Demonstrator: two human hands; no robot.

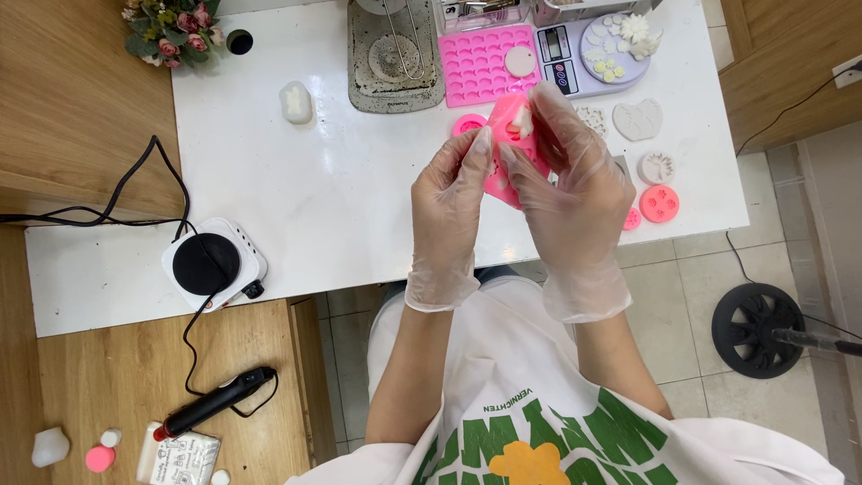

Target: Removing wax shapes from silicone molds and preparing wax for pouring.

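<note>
Both my hands wear clear gloves and hold a pink silicone mould (506,144) above the white table (323,198). My left hand (451,202) grips the mould's left edge. My right hand (567,171) bends the mould from the right, its fingertips at a small white cast piece (524,123) that sticks out of a cavity near the top. The mould's lower part is hidden behind my fingers.
Behind the hands lie a pink tray mould (485,65), a digital scale (585,56) with white pieces, a dirty metal tray (393,58), small round pink moulds (659,204) and white casts (637,119). A small hotplate (212,263) stands at the left. A black tool (215,401) rests on the wooden surface.
</note>
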